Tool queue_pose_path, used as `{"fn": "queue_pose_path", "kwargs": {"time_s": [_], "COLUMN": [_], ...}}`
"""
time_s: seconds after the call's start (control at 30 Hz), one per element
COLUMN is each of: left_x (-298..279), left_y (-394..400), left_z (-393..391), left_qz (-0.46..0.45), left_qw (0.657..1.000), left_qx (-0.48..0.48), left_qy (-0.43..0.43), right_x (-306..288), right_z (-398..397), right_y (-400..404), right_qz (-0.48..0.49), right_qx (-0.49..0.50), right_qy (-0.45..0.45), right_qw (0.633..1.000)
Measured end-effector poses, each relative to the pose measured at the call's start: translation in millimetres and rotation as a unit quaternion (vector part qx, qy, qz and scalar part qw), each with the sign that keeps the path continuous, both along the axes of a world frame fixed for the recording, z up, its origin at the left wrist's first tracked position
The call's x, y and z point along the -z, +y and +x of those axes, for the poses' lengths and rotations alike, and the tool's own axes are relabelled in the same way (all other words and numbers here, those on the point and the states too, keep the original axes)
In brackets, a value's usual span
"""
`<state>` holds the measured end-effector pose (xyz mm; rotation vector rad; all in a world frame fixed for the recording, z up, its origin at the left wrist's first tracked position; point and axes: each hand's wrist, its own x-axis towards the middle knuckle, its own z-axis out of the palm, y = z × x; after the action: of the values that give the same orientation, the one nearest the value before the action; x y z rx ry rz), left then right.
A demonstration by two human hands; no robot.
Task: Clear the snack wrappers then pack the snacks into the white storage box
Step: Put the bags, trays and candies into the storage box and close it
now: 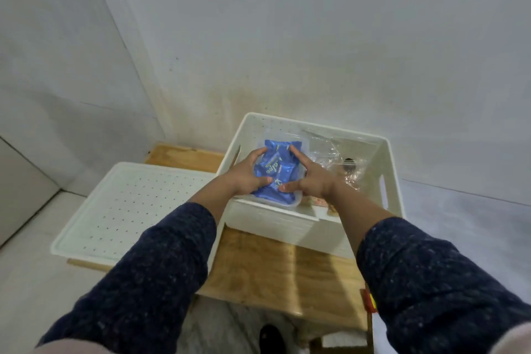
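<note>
Together, left hand and right hand grip a clear tub of blue snack packets over the white storage box, lid lying leftward.

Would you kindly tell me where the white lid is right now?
The white lid lies flat on the wooden table, left of the white storage box, beside the left forearm.

Dark navy sleeves – flecked with pale specks (both arms), pushed up, bare forearms
</note>
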<state>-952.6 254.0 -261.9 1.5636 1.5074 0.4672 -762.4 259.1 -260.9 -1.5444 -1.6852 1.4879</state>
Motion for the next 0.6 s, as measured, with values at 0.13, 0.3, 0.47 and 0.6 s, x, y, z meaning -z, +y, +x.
{"fn": "queue_pose_path", "kwargs": {"time_s": [0.13, 0.3, 0.47, 0.6], "left_x": [28.6, 56.1, 62.8, 49.2], "left_y": [32.2, 63.6, 79.3, 79.3], "left_z": [-7.5, -6.5, -1.7, 0.8], "left_qz": [-0.035, -0.050, -0.063, -0.075], "left_qw": [0.999, 0.996, 0.994, 0.987], "left_qx": [-0.032, -0.059, -0.075, -0.046], "left_qy": [0.023, 0.054, 0.051, 0.132], "right_x": [32.4, 62.6, 71.5, 60.9], "right_z": [-16.6, -31.4, -33.6, -37.0], "right_y": [36.9, 66.0, 80.6, 82.9], "right_qz": [-0.024, -0.033, -0.030, -0.030], "right_qx": [-0.014, 0.002, 0.001, -0.028], "right_qy": [-0.002, -0.010, -0.057, -0.144], "right_qw": [1.000, 0.999, 0.998, 0.989]}}
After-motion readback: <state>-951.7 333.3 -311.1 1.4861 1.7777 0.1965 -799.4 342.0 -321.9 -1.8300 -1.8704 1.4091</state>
